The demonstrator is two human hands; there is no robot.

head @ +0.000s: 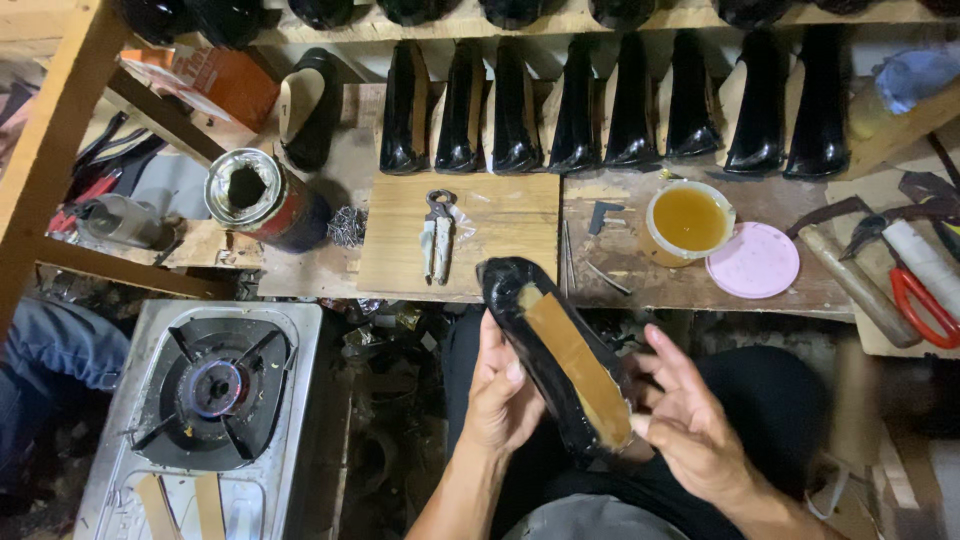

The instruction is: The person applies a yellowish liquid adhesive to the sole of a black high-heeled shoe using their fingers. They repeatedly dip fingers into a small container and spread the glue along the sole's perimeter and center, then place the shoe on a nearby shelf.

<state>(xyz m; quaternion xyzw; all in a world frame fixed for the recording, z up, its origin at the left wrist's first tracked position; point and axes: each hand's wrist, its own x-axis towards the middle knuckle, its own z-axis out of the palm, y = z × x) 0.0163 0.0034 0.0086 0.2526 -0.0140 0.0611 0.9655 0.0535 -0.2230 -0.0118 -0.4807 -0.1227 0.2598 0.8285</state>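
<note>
A black shoe upper on a last (545, 345) lies sole-up over my lap, showing a tan insole strip. My left hand (497, 385) cups its left side, fingers against the black leather. At the heel end my right hand (685, 415) has its thumb and fingertips on the shoe, the other fingers spread. Just beyond the toe, a pair of pincers (438, 232) with wrapped handles rests on a wooden board (500, 225).
A row of black lasted shoes (610, 110) leans at the back of the workbench. An open cup of amber glue (688, 222) and its pink lid (752, 260) sit right. A lit gas stove (215, 385) stands left, near an open tin (262, 197). Red-handled scissors (925, 300) and a hammer (855, 280) lie far right.
</note>
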